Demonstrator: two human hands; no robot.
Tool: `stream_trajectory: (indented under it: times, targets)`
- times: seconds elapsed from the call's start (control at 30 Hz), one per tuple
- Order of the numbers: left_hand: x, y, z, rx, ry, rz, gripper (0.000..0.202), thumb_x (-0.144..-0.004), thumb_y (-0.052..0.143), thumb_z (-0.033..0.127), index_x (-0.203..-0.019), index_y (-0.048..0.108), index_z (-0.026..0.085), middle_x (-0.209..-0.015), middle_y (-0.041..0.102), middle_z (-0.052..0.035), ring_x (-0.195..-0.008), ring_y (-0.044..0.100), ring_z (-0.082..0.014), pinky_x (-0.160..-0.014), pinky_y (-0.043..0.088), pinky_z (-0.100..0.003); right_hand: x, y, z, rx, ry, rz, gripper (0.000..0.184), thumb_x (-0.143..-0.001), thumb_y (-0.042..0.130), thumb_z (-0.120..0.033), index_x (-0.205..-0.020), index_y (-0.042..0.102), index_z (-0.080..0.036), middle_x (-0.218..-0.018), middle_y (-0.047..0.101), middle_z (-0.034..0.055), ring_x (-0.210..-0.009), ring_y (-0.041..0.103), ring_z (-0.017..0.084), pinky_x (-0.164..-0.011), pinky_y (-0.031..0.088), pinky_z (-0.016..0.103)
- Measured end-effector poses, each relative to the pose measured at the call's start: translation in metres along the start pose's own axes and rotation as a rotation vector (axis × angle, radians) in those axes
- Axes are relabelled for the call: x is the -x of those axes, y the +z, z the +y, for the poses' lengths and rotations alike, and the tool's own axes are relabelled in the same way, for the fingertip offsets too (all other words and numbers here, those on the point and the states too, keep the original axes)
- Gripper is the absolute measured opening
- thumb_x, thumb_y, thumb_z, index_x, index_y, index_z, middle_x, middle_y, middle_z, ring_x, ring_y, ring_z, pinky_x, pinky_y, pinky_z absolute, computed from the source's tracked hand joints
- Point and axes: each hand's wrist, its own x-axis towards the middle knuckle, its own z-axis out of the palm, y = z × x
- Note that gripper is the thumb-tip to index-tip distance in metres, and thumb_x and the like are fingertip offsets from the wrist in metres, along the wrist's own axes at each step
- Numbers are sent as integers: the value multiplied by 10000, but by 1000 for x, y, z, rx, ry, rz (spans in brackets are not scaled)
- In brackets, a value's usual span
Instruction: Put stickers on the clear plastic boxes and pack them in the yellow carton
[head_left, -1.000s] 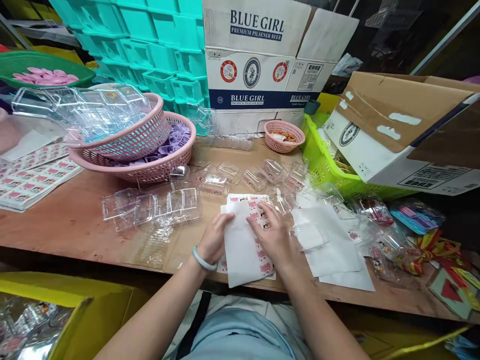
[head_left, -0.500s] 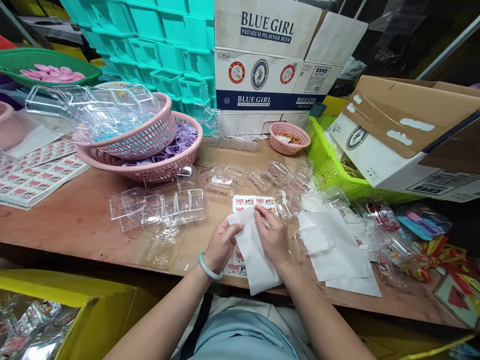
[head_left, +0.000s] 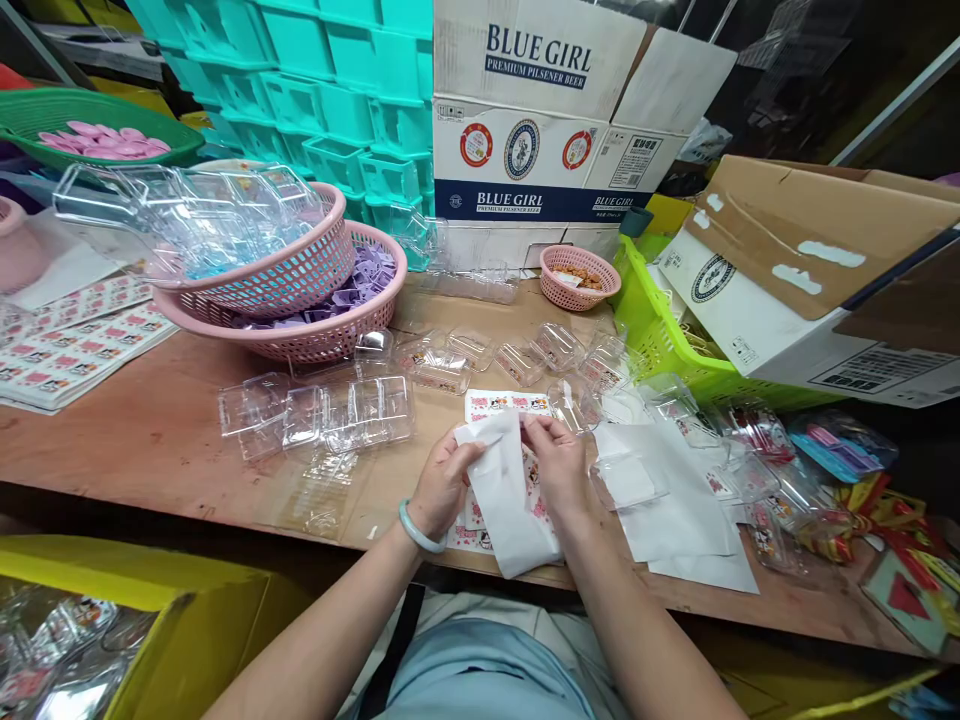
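Note:
A white-backed sticker sheet (head_left: 501, 505) hangs from both my hands, its plain side toward me and its lower end curling near the table edge. My left hand (head_left: 439, 485), with a pale bangle on the wrist, pinches its upper left part between thumb and fingers. The fingers of my right hand (head_left: 559, 465) are closed at its top right edge; their tips are partly hidden. Under the hands lie printed sticker sheets (head_left: 478, 402) with pink and cat designs. Clear plastic boxes, some bearing stickers, surround them, such as one box (head_left: 559, 346) beyond my right hand.
Unstickered clear boxes (head_left: 367, 413) lie left of my hands. White backing sheets (head_left: 671, 500) spread at right. Pink baskets (head_left: 300, 335) hold purple and blue pieces; a small basket (head_left: 580, 278) stands behind. A green crate (head_left: 675, 345) and cartons (head_left: 540, 130) border the back.
My right hand has shifted slightly right, away from the left. The sheet has turned and narrowed, and printed stickers now show between it and my right hand.

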Motion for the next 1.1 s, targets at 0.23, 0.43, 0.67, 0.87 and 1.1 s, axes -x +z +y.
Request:
stream_trajectory:
  times: [0.23, 0.43, 0.67, 0.87, 1.1]
  targets:
    - [-3, -16, 5, -277, 137, 180, 359, -698, 714, 278, -997, 552, 164, -987, 663, -84, -907, 638, -220, -800, 491, -335, -25, -22, -36, -316, -175, 282, 228, -664, 778, -300, -796, 635, -182, -770, 715, -3, -766, 693, 155, -877, 555, 384]
    - [36, 20, 1, -385, 337, -28, 425, -788, 699, 282, -1190, 574, 224, -1441, 437, -96, -1384, 335, -241, -1138, 261, -343, 12, -20, -40, 659, -1011, 49, 224, -835, 617, -148, -1038, 673, -225, -1140, 688, 65, -1114, 619, 226, -1038, 447, 452]
    - [18, 35, -2, 164, -122, -14, 166, -755, 738, 265, -862, 661, 165, -979, 669, -43, -973, 614, -178, -924, 468, -346, 49, -18, -18, 692, -704, -159, 493, -794, 697, -314, -1259, 560, -222, -1336, 551, 124, -1287, 470, 296, -1046, 419, 515]
    - [20, 30, -5, 49, -222, -86, 256, -756, 738, 263, -982, 681, 155, -1117, 652, -97, -992, 601, -180, -909, 466, -331, 12, -49, -34, 350, -260, -56, 283, -853, 594, -430, -922, 675, -169, -930, 709, 78, -870, 655, 223, -851, 513, 402]
    - [10, 23, -5, 42, -228, -37, 317, -778, 722, 310, -1041, 631, 157, -1170, 616, -122, -1001, 606, -187, -934, 459, -334, -54, -71, -56, 1382, -746, 171, 457, -789, 630, -255, -1224, 535, -154, -938, 692, 124, -907, 610, 283, -839, 459, 435]
